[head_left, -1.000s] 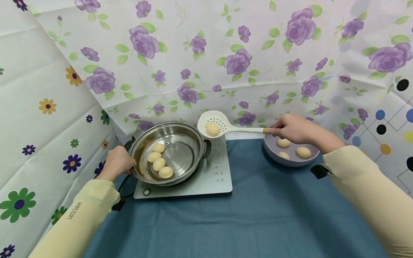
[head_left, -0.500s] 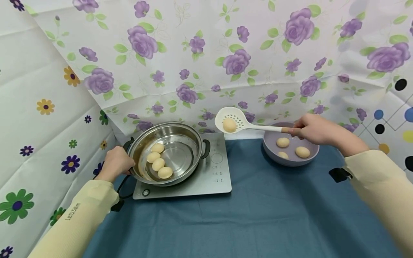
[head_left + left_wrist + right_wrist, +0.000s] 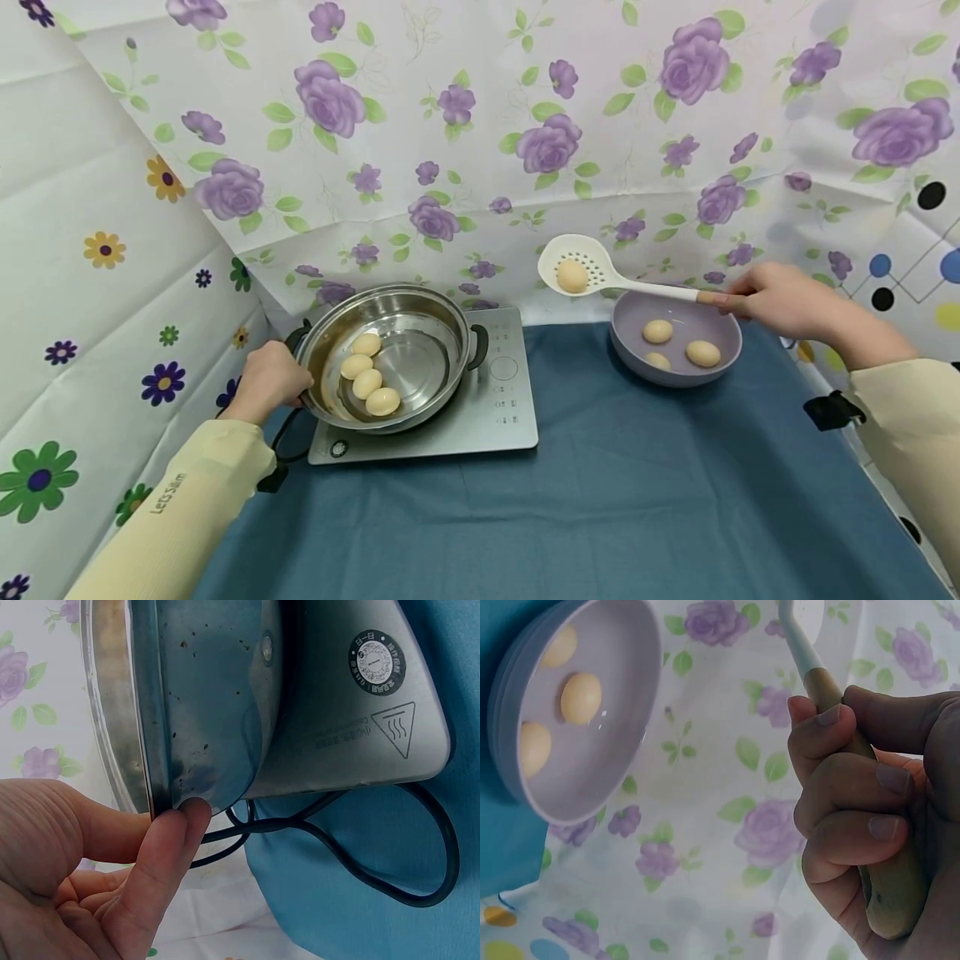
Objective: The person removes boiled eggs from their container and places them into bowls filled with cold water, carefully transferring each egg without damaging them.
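My right hand (image 3: 783, 304) grips the wooden handle (image 3: 897, 892) of a white slotted spoon (image 3: 660, 290), its fingers wrapped round the wood. One egg (image 3: 572, 276) lies in the perforated bowl of the spoon, held up left of and above a purple bowl (image 3: 637, 358). Three eggs sit in that bowl, one of them this egg (image 3: 581, 698). At the left, my left hand (image 3: 272, 379) pinches the rim of a steel pot (image 3: 431, 358) between thumb and fingers (image 3: 161, 840). Several eggs (image 3: 367, 383) lie in the pot's left half.
Under the pot is a flat silver induction cooker (image 3: 517, 421), its black cord (image 3: 322, 832) looping out at the left. A dark blue cloth (image 3: 480, 525) covers the table. Flower-printed sheets (image 3: 480, 125) hang close behind and at the left side.
The slotted spoon with its egg has moved right and slightly up, from beside the pot to near the purple bowl, carried by my right hand. My left hand stays at the pot rim.
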Demonstrator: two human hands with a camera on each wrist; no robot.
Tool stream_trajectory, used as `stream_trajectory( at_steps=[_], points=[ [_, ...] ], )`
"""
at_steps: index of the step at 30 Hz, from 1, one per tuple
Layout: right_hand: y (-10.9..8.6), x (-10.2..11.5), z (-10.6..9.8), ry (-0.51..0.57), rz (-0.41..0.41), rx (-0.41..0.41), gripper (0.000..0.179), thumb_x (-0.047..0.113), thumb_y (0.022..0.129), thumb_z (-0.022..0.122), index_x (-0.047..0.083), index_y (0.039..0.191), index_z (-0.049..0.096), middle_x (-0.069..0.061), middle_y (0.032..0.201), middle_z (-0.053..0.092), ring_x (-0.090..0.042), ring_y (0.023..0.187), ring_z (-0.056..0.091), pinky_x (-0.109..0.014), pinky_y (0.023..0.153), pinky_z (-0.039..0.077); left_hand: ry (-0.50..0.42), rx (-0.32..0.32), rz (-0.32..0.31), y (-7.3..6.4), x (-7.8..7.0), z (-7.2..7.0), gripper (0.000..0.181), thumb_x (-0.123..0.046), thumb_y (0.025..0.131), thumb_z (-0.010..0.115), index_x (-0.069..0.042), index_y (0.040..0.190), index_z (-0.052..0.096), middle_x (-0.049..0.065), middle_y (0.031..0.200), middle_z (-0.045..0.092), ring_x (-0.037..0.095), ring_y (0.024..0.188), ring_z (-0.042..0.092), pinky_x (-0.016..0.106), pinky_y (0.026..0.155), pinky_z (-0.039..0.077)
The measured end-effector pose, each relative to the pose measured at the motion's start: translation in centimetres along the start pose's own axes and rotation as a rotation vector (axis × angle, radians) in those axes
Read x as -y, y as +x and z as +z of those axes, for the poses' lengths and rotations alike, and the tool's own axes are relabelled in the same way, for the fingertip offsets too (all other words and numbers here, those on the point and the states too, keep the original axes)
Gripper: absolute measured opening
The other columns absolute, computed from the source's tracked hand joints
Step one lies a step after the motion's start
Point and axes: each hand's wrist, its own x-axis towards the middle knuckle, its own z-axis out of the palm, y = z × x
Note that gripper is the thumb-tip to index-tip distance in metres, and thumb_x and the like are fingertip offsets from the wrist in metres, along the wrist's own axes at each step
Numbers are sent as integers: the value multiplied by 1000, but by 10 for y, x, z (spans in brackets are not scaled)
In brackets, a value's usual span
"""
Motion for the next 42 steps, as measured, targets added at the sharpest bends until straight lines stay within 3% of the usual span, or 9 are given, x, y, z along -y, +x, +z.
stream_trajectory(
  at_steps=[6, 13, 16, 29, 35, 42],
  points=[
    [-8, -14, -5, -8, 52, 6, 43, 42, 95, 46, 8, 92, 70, -5, 65, 54, -14, 45, 36, -32, 44, 35, 8, 0, 3, 1, 1, 0, 20, -7, 79, 56, 10, 79, 66, 11, 54, 65, 16, 45, 63, 31, 48, 50],
    [-15, -31, -4, -24, 74, -21, 56, 56, 92, 42, 7, 93, 71, -4, 72, 59, -16, 51, 43, -32, 49, 35, 14, -3, 4, 4, 0, -2, 19, -8, 79, 57, 9, 80, 66, 13, 57, 67, 15, 45, 63, 31, 48, 50],
    [-17, -40, -4, -30, 91, -36, 53, 53, 92, 44, 7, 83, 69, -5, 63, 54, -16, 47, 40, -32, 45, 33, 15, -9, 9, 4, -2, -4, 20, -8, 79, 57, 10, 81, 65, 12, 56, 66, 15, 45, 63, 31, 48, 50],
    [-27, -73, 8, -22, 146, -23, 47, 41, 95, 46, 5, 79, 70, -3, 63, 56, -17, 50, 42, -32, 46, 34, 27, -10, 7, 2, -6, -7, 21, -8, 80, 57, 11, 83, 65, 11, 55, 65, 15, 45, 63, 30, 48, 50],
    [-32, -84, 15, -62, 149, -34, 48, 41, 96, 45, 8, 72, 69, 2, 51, 44, -13, 43, 38, -28, 41, 31, 29, 3, 2, 1, -5, -6, 20, -9, 80, 57, 10, 82, 66, 10, 54, 65, 16, 46, 64, 31, 49, 50],
    [-34, -94, 24, -59, 156, -29, 46, 37, 95, 46, 1, 80, 71, 2, 51, 42, -12, 44, 35, -26, 41, 29, 24, 3, -4, 1, -4, -5, 20, -9, 80, 58, 9, 81, 66, 10, 55, 65, 16, 46, 64, 31, 49, 50]
  ],
)
